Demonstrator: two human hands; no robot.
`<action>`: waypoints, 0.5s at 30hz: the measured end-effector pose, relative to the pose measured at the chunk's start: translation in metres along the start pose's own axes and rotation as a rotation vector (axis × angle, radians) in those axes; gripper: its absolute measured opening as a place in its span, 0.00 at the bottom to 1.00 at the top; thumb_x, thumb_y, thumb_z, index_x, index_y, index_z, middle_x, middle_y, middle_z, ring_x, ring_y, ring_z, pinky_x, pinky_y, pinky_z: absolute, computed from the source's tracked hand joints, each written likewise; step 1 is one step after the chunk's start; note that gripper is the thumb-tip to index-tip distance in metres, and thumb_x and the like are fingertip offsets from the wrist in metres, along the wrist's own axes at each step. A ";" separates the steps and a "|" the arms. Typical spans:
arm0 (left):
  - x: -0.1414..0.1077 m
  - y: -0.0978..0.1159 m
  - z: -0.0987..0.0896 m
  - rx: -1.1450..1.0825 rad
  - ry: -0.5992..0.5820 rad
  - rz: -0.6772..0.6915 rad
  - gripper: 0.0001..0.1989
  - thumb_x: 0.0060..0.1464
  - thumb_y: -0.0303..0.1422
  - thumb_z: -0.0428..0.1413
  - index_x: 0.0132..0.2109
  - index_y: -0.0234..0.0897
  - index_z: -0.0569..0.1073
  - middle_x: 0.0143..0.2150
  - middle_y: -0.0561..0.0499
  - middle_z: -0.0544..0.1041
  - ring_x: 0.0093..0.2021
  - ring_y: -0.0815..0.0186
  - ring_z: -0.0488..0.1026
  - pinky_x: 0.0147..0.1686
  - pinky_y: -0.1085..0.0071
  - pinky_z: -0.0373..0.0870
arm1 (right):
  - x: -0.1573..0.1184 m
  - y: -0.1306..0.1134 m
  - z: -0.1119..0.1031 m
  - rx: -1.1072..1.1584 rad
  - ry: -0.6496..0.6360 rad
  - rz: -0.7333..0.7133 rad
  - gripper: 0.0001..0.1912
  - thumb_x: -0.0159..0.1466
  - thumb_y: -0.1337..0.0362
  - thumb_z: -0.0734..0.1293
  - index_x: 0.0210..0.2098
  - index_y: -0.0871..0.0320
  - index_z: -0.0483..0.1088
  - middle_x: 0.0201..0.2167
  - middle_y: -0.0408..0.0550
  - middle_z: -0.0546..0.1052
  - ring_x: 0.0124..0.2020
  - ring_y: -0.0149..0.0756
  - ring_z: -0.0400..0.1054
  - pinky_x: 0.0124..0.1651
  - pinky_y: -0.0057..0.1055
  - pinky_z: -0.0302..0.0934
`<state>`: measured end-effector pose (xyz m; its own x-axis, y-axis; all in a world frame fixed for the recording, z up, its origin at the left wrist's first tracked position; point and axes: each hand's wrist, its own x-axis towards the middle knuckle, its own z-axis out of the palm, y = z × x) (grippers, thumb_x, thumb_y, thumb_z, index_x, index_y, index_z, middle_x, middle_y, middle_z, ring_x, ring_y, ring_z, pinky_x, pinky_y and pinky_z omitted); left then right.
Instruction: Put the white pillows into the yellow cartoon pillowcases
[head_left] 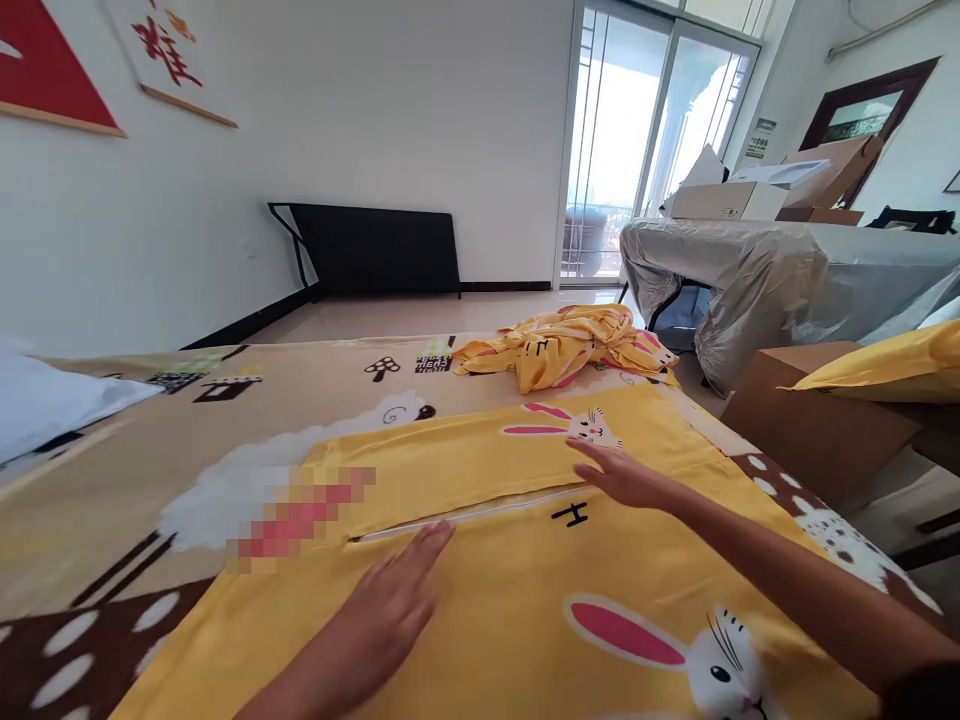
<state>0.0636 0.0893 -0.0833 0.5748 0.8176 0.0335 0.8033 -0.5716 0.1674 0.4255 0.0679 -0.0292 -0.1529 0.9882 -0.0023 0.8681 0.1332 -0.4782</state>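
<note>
A yellow cover (510, 600) printed with rabbits is lying spread out on a beige-and-brown patterned bedspread (315, 385), directly beneath both hands. A long opening (487, 511) with a pale edge is running across the cover, slanting slightly up toward the right.

The left hand (401, 590) is stretching palm down over the cover, its straight fingers pointing at the opening and its fingertips reaching the near edge, not far from the left end. The right hand (619, 475) is hovering or resting at the other end — which of the two, I cannot tell — with its fingers just beside a small rabbit print (592, 428) on the strip beyond the opening. Both hands are holding their fingers extended and unclenched, so the cover is lying under them rather than between fingers and thumb.

A larger rabbit print (724, 670) is showing nearer the person, below the right forearm. Beyond the cover's far edge, a crumpled yellow cloth (562, 345) is lying in a heap, well apart from the left hand. A white cloth (60, 395) is lying at the far left.
</note>
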 end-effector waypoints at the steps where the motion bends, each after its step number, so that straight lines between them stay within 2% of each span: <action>1: 0.035 0.018 -0.006 -0.042 -0.138 -0.038 0.28 0.59 0.33 0.41 0.66 0.47 0.54 0.67 0.55 0.56 0.66 0.64 0.54 0.62 0.65 0.56 | 0.029 -0.016 0.011 0.030 0.004 -0.023 0.28 0.67 0.55 0.53 0.64 0.60 0.55 0.64 0.51 0.58 0.65 0.39 0.52 0.65 0.38 0.49; 2: 0.069 0.036 -0.011 -0.064 -0.175 -0.113 0.29 0.58 0.29 0.41 0.66 0.42 0.54 0.68 0.53 0.54 0.67 0.66 0.51 0.64 0.66 0.51 | 0.055 -0.029 0.023 0.044 0.034 -0.044 0.26 0.67 0.59 0.54 0.62 0.60 0.57 0.64 0.50 0.59 0.64 0.37 0.54 0.64 0.35 0.50; 4: 0.130 0.062 -0.014 -0.046 -0.095 -0.218 0.30 0.56 0.24 0.37 0.67 0.31 0.52 0.69 0.46 0.51 0.68 0.64 0.48 0.65 0.62 0.47 | 0.096 -0.047 0.050 0.033 0.082 -0.053 0.25 0.67 0.66 0.51 0.62 0.61 0.57 0.63 0.52 0.62 0.63 0.35 0.56 0.62 0.34 0.52; 6: 0.170 0.071 -0.006 -0.042 -0.030 -0.330 0.29 0.58 0.26 0.33 0.66 0.23 0.49 0.67 0.38 0.53 0.67 0.60 0.53 0.62 0.57 0.53 | 0.120 -0.053 0.073 0.012 0.105 -0.059 0.25 0.66 0.69 0.50 0.62 0.62 0.57 0.60 0.54 0.65 0.61 0.35 0.59 0.61 0.35 0.53; 7: 0.181 0.068 0.001 -0.039 -0.003 -0.362 0.29 0.60 0.29 0.32 0.66 0.24 0.50 0.67 0.38 0.53 0.66 0.59 0.53 0.62 0.55 0.53 | 0.128 -0.050 0.082 -0.003 0.110 -0.065 0.25 0.66 0.68 0.50 0.61 0.62 0.59 0.60 0.55 0.65 0.61 0.37 0.58 0.62 0.37 0.51; 10: 0.191 0.039 0.022 -0.027 0.057 -0.415 0.28 0.62 0.40 0.34 0.65 0.35 0.56 0.69 0.45 0.50 0.68 0.58 0.48 0.64 0.49 0.46 | 0.139 -0.026 0.090 -0.046 0.100 -0.069 0.24 0.68 0.59 0.52 0.61 0.58 0.60 0.64 0.53 0.58 0.66 0.41 0.48 0.65 0.45 0.42; 12: 0.189 0.011 0.027 -0.017 0.086 -0.449 0.29 0.61 0.44 0.35 0.65 0.40 0.55 0.69 0.47 0.48 0.69 0.57 0.46 0.63 0.46 0.45 | 0.142 0.000 0.083 -0.057 0.077 -0.060 0.27 0.68 0.51 0.51 0.63 0.54 0.57 0.67 0.50 0.53 0.68 0.41 0.43 0.66 0.47 0.37; 15: 0.181 -0.030 0.023 0.001 0.115 -0.500 0.31 0.60 0.47 0.34 0.67 0.41 0.52 0.70 0.46 0.45 0.69 0.55 0.43 0.62 0.44 0.44 | 0.137 0.049 0.061 -0.113 0.044 -0.001 0.31 0.67 0.46 0.47 0.66 0.50 0.50 0.69 0.45 0.46 0.69 0.37 0.37 0.67 0.45 0.33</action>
<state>0.1471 0.2534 -0.1052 0.0991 0.9934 0.0578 0.9758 -0.1084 0.1898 0.4183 0.2055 -0.1065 -0.1350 0.9901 0.0384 0.9158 0.1395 -0.3766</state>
